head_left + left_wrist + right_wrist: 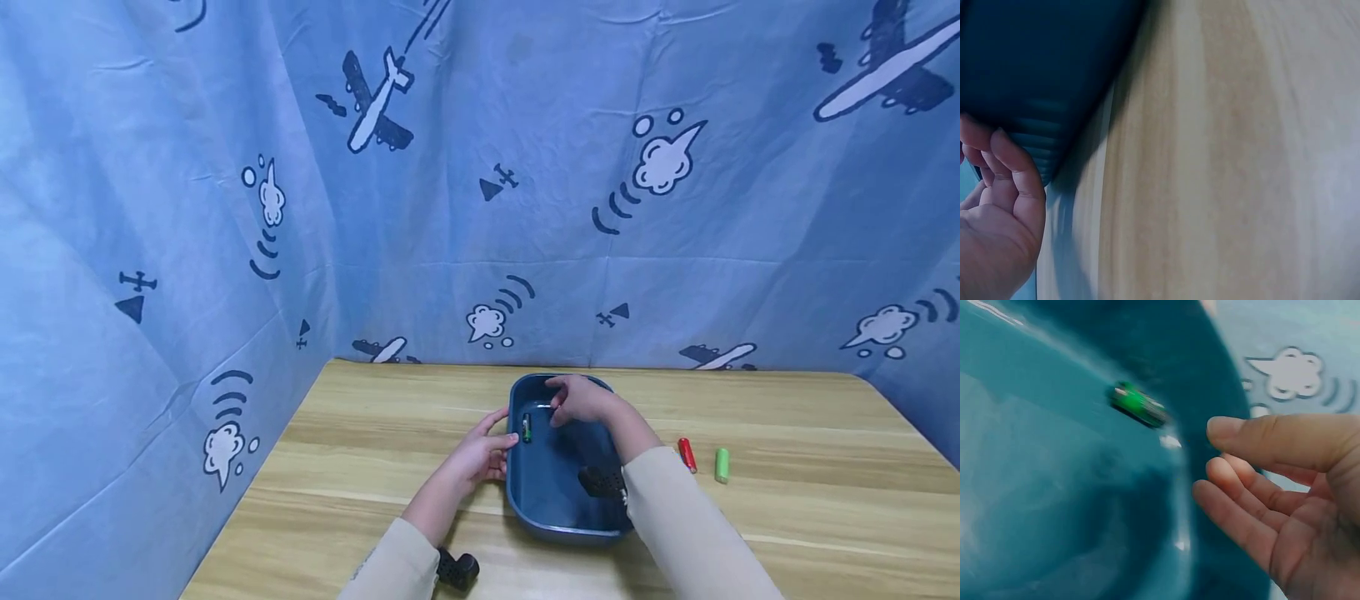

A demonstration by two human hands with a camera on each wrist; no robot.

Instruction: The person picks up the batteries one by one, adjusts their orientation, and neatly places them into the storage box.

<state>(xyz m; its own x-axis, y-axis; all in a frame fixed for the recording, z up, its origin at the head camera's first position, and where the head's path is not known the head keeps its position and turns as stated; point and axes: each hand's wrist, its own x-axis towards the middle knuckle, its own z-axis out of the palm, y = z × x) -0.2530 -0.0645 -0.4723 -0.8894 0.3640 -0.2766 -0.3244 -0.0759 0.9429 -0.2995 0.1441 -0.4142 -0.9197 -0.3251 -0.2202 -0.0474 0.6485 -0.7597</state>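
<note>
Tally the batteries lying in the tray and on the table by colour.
Green-and-black battery: 1, in the tray
Red battery: 1, on the table
Light green battery: 1, on the table
Total: 3

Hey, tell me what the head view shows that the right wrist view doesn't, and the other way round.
Only the head view shows the red battery and light green battery beside the bin, plus both beige sleeves.

Only the right wrist view shows the palm side of the right hand.

Both share the bin, the dark green battery in it, the right hand and the patterned blue curtain.
</note>
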